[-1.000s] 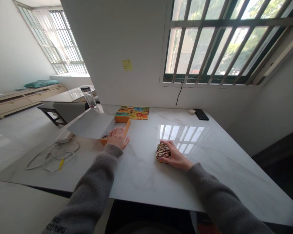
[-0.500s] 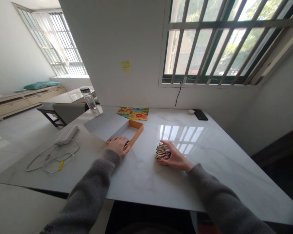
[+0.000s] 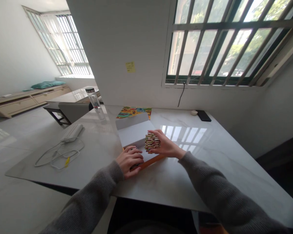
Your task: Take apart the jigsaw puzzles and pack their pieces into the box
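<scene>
My right hand (image 3: 166,145) is closed around a stack of small flat pieces (image 3: 151,143), apparently puzzle pieces, with many-coloured edges facing left. It holds the stack over the right part of an opened cardboard box (image 3: 134,131), white inside with orange outer walls. My left hand (image 3: 130,161) grips the near left part of the box, fingers over the inside and thumb at the front wall. More pieces show partly beneath its fingers; the rest are hidden. The raised lid flap leans away towards the wall.
Behind the box lies a colourful picture sheet (image 3: 130,112) with cartoon animals. A white power bank (image 3: 74,132) and looped cable (image 3: 57,159) lie left. A glass bottle (image 3: 94,99) stands at the back left, a black phone (image 3: 203,115) and small white object (image 3: 193,112) at the back right.
My left hand has pulled the box to the right and nearer me, turning it. My right hand has brought the stack left, from the bare tabletop to over the box.
</scene>
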The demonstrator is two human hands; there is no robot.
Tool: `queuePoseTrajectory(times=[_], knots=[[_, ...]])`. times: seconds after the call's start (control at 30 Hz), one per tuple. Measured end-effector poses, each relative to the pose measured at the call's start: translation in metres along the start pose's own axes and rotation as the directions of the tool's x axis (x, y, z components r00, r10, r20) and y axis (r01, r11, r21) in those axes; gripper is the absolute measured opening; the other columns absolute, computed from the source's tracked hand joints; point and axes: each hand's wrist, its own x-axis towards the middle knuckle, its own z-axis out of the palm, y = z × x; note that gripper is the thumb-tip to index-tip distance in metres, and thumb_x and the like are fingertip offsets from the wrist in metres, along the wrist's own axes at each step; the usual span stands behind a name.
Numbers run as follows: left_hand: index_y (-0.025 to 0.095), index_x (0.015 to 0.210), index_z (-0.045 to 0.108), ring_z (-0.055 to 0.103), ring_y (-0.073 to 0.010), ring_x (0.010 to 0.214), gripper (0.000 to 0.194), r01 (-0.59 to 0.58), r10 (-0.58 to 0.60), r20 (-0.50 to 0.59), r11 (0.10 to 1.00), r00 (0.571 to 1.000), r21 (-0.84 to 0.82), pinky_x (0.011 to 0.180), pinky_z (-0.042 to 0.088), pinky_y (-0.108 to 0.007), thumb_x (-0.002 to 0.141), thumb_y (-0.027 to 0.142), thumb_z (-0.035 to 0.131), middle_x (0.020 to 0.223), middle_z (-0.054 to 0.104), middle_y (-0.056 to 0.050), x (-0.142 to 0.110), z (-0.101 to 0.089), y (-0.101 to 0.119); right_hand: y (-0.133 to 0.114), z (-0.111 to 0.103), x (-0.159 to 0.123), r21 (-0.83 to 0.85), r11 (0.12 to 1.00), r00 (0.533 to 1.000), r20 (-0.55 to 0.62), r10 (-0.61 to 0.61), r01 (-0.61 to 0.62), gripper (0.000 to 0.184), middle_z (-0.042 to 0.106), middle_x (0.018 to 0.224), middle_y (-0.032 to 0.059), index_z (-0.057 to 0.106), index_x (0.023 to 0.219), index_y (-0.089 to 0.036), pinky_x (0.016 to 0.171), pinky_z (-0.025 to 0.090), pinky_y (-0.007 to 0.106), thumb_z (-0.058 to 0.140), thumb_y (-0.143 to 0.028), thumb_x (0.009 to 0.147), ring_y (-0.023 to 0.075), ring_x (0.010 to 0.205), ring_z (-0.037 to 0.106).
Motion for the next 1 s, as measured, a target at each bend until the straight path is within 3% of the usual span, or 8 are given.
queuePoseTrajectory(times=[0.13, 0.27, 0.43, 0.57, 0.73, 0.83, 0.93, 1.0], knots=[[0.025, 0.114, 0.063, 0.056, -0.0292, 0.111, 0.039, 0.043, -0.036, -0.149, 0.998, 0.988, 0.045, 0.107, 0.036, -0.052, 0.076, 0.028, 0.057, 0.113, 0.066, -0.008, -0.010, 0.007, 0.002, 0.009, 0.009, 0.013, -0.090, 0.995, 0.984, 0.179, -0.020, 0.036, 0.089, 0.046, 0.126, 0.0071, 0.038, 0.147, -0.032, 0.109, 0.043, 0.044, 0.083, -0.032, 0.070, 0.0260, 0.120, 0.051], [0.023, 0.114, 0.060, 0.054, -0.0299, 0.107, 0.040, 0.108, -0.091, -0.249, 0.993, 0.964, 0.056, 0.099, 0.043, -0.051, 0.075, 0.029, 0.060, 0.112, 0.062, -0.010, -0.017, 0.014, 0.003, 0.015, 0.009, 0.016, -0.052, 0.998, 0.945, 0.327, -0.027, 0.047, 0.088, 0.048, 0.125, 0.0057, 0.039, 0.146, -0.032, 0.107, 0.044, 0.041, 0.083, -0.031, 0.069, 0.0241, 0.119, 0.052], [0.022, 0.110, 0.059, 0.052, -0.0296, 0.106, 0.036, 0.115, -0.097, -0.282, 0.992, 0.954, 0.045, 0.096, 0.043, -0.048, 0.075, 0.030, 0.060, 0.110, 0.059, -0.010, -0.018, 0.016, 0.002, 0.021, 0.011, 0.024, 0.003, 1.000, 0.898, 0.440, -0.010, 0.010, 0.083, 0.051, 0.128, 0.0057, 0.041, 0.145, -0.028, 0.110, 0.041, 0.040, 0.081, -0.031, 0.072, 0.0235, 0.121, 0.052], [0.022, 0.107, 0.060, 0.052, -0.0293, 0.104, 0.033, 0.142, -0.131, -0.264, 0.990, 0.955, 0.023, 0.094, 0.043, -0.048, 0.075, 0.030, 0.060, 0.107, 0.059, -0.010, -0.018, 0.016, 0.002, 0.031, 0.013, 0.030, -0.078, 0.996, 0.846, 0.528, 0.079, -0.044, 0.081, 0.051, 0.128, 0.0048, 0.046, 0.143, -0.031, 0.109, 0.043, 0.041, 0.081, -0.039, 0.070, 0.0237, 0.120, 0.054], [0.023, 0.112, 0.058, 0.051, -0.0311, 0.109, 0.037, 0.161, -0.153, -0.283, 0.987, 0.947, 0.005, 0.096, 0.042, -0.049, 0.077, 0.036, 0.058, 0.112, 0.058, -0.011, -0.023, 0.016, 0.001, 0.043, 0.008, 0.026, -0.096, 0.989, 0.866, 0.477, 0.148, -0.116, 0.091, 0.050, 0.135, 0.0062, 0.044, 0.145, -0.031, 0.110, 0.042, 0.043, 0.084, -0.044, 0.065, 0.0258, 0.122, 0.055], [0.023, 0.120, 0.054, 0.049, -0.0326, 0.115, 0.044, 0.185, -0.177, -0.323, 0.983, 0.930, -0.004, 0.100, 0.039, -0.050, 0.080, 0.042, 0.056, 0.119, 0.056, -0.012, -0.025, 0.017, -0.002, 0.043, 0.002, 0.022, -0.092, 0.976, 0.895, 0.388, 0.218, -0.197, 0.085, 0.056, 0.136, 0.0106, 0.040, 0.148, -0.025, 0.106, 0.046, 0.044, 0.075, -0.050, 0.076, 0.0283, 0.122, 0.058], [0.023, 0.129, 0.048, 0.047, -0.0334, 0.118, 0.055, 0.206, -0.191, -0.344, 0.979, 0.919, 0.006, 0.102, 0.036, -0.050, 0.080, 0.047, 0.056, 0.124, 0.053, -0.013, -0.026, 0.018, -0.003, 0.035, 0.005, 0.018, -0.223, 0.910, 0.866, 0.294, 0.404, -0.349, 0.082, 0.061, 0.134, 0.0179, 0.035, 0.151, -0.017, 0.103, 0.046, 0.049, 0.057, -0.062, 0.087, 0.0345, 0.120, 0.060], [0.022, 0.135, 0.042, 0.046, -0.0339, 0.119, 0.062, 0.198, -0.178, -0.348, 0.980, 0.920, 0.021, 0.104, 0.034, -0.051, 0.081, 0.047, 0.055, 0.126, 0.052, -0.014, -0.025, 0.020, -0.004, 0.028, 0.015, 0.016, -0.319, 0.876, 0.855, 0.263, 0.448, -0.361, 0.085, 0.059, 0.136, 0.0207, 0.028, 0.154, -0.013, 0.105, 0.044, 0.049, 0.044, -0.068, 0.091, 0.0365, 0.125, 0.058]])
